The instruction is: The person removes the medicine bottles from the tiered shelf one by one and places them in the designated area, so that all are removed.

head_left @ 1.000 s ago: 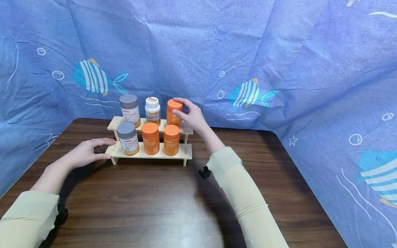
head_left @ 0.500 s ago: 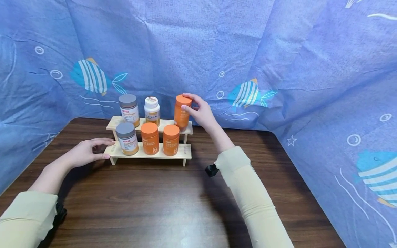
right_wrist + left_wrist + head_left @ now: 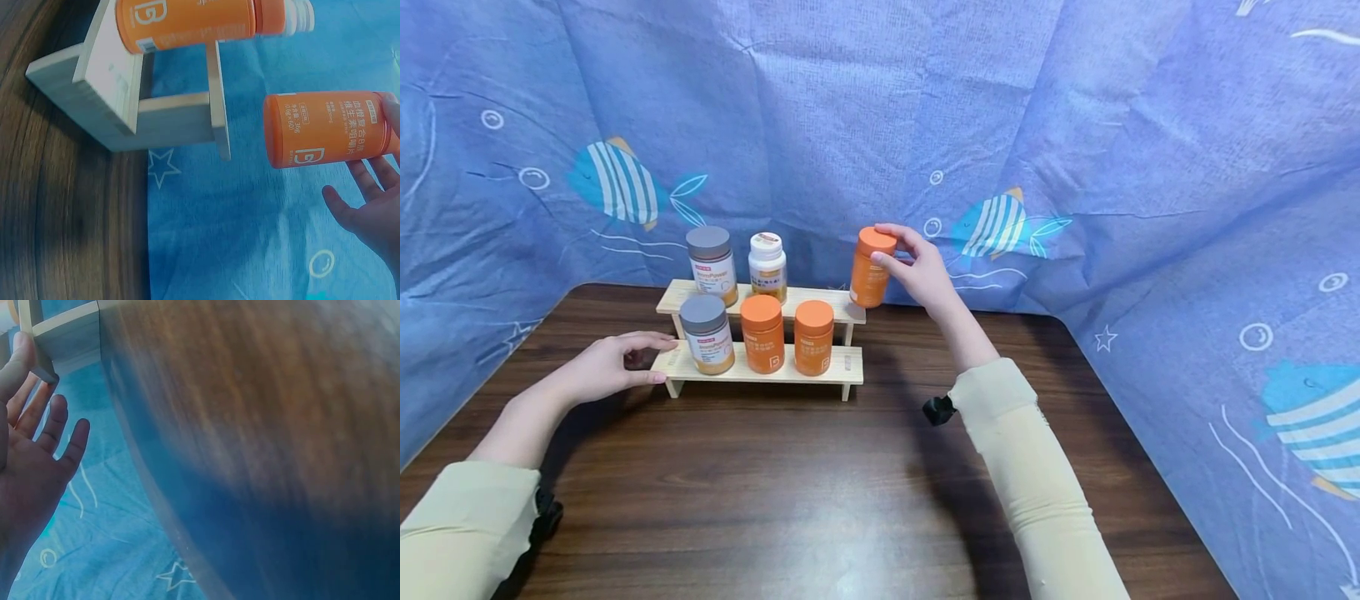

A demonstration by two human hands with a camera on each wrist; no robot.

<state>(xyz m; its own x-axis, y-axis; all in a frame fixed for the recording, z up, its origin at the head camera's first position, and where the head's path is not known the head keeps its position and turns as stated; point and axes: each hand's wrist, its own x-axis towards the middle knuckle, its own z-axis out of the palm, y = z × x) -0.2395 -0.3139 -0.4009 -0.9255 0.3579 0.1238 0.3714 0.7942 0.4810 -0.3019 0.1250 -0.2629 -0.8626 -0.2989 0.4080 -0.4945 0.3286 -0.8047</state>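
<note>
My right hand [image 3: 922, 271] grips an orange supplement bottle [image 3: 870, 271] near its lid, thumb on one side and fingers on the other. The bottle hangs slightly tilted at the right end of the upper shelf; in the right wrist view its base is apart from the wooden two-tier rack [image 3: 175, 112]. My left hand [image 3: 602, 367] pinches the left end of the rack's lower shelf [image 3: 666, 362] between thumb and fingers. In the left wrist view the thumb and fingertips [image 3: 24, 347] meet the shelf's end, with the other fingers spread loosely.
On the upper shelf stand a grey-lidded jar [image 3: 711, 265] and a white-capped bottle [image 3: 767, 268]. The lower shelf bears another grey-lidded jar [image 3: 707, 335] and two orange bottles, one in the middle [image 3: 763, 335], one at right [image 3: 813, 337]. Behind the brown table [image 3: 760, 483] hangs a blue fish-print cloth [image 3: 865, 108].
My right hand has lifted the orange bottle off the right of the upper shelf and carried it rightward, past the shelf's end. The left hand stays on the rack.
</note>
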